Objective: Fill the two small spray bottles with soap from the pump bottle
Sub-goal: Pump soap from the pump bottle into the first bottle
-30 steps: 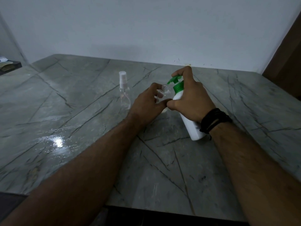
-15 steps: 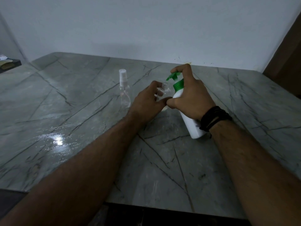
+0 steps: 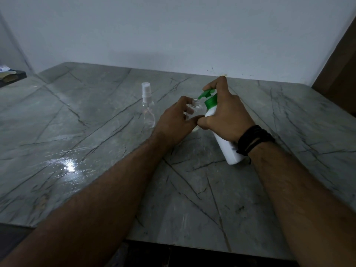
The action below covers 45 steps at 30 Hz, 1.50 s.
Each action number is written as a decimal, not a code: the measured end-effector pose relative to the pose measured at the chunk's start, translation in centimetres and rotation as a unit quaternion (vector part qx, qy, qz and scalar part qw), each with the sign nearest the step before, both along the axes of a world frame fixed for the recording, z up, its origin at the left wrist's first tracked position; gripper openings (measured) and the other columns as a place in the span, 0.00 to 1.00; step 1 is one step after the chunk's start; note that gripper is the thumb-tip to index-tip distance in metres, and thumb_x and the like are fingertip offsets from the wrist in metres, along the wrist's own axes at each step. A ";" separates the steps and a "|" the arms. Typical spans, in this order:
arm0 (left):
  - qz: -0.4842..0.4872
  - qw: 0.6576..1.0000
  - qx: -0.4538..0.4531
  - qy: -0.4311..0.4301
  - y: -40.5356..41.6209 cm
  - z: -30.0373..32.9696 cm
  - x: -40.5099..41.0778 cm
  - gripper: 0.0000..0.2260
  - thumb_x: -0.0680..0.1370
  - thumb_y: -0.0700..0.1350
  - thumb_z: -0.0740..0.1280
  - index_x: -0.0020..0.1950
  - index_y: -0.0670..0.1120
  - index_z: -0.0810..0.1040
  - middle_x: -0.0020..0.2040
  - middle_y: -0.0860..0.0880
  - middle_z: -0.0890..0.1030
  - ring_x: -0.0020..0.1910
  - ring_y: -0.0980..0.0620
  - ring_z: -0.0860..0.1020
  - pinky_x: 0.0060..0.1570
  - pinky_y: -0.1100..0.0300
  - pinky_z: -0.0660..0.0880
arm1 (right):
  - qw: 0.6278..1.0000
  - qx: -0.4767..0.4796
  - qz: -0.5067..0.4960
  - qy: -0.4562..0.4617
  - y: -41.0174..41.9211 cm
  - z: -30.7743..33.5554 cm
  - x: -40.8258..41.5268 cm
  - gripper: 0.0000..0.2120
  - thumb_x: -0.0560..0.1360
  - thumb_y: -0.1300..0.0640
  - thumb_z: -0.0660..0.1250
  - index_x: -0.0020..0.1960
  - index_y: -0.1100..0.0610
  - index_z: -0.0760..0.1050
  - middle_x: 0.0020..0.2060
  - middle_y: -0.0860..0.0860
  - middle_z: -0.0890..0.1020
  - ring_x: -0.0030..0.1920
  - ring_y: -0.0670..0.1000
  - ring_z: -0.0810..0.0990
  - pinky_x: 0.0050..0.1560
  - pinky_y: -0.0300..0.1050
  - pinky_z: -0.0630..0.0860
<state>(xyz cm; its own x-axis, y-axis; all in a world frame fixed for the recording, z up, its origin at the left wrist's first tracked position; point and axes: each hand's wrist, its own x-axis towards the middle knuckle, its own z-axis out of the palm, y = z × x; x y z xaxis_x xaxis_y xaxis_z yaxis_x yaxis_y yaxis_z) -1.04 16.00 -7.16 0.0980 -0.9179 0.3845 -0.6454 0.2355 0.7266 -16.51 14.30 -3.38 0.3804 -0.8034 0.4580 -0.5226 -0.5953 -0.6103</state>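
Observation:
A white pump bottle (image 3: 225,145) with a green pump head (image 3: 207,93) leans toward the middle of the marble table. My right hand (image 3: 225,114) grips its neck, with the index finger on top of the pump head. The green nozzle points down at the open mouth of a small clear spray bottle (image 3: 195,107) without its cap. My left hand (image 3: 175,122) holds that small bottle upright. A second small clear spray bottle (image 3: 148,110), with its white sprayer cap on, stands to the left, untouched.
The grey marble table (image 3: 96,151) has a bright wet-looking glare spot at the front left. A white wall runs behind it. A dark object with papers (image 3: 10,75) lies at the far left edge, and brown wood (image 3: 339,70) stands at the right.
Both hands and the bottles stay almost in place. The index finger stays on the green pump head, which shows no clear travel between frames.

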 end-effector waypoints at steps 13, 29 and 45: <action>-0.002 1.000 -0.003 0.003 0.1 -0.1 0.0 0.21 0.74 0.54 0.71 0.64 0.50 0.71 0.54 0.52 0.78 0.50 0.52 0.79 0.46 0.53 0.80 | 1.000 -0.006 -0.002 -0.006 0.1 0.0 0.0 0.34 0.61 0.57 0.77 0.61 0.48 0.63 0.48 0.49 0.79 0.42 0.50 0.81 0.45 0.51 0.81; -0.004 1.000 -0.005 0.002 -0.1 -0.1 0.1 0.21 0.74 0.53 0.72 0.64 0.49 0.71 0.57 0.49 0.79 0.51 0.51 0.79 0.49 0.52 0.80 | 1.000 -0.007 -0.001 -0.005 0.1 -0.1 0.1 0.36 0.61 0.57 0.77 0.63 0.46 0.63 0.50 0.49 0.80 0.43 0.50 0.81 0.45 0.50 0.82; -0.001 1.000 -0.001 -0.001 0.0 0.0 0.0 0.20 0.75 0.54 0.71 0.63 0.50 0.71 0.57 0.50 0.79 0.50 0.51 0.79 0.49 0.52 0.80 | 1.000 -0.003 0.003 -0.009 0.0 -0.1 0.0 0.34 0.60 0.56 0.77 0.60 0.47 0.63 0.48 0.47 0.79 0.44 0.49 0.81 0.46 0.52 0.82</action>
<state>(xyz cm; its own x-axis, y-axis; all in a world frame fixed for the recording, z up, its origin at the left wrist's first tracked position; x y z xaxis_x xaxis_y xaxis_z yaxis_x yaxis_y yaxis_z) -1.02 16.00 -7.18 0.0948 -0.9171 0.3872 -0.6468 0.2389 0.7243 -16.50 14.29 -3.44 0.3772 -0.7980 0.4700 -0.5076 -0.6026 -0.6158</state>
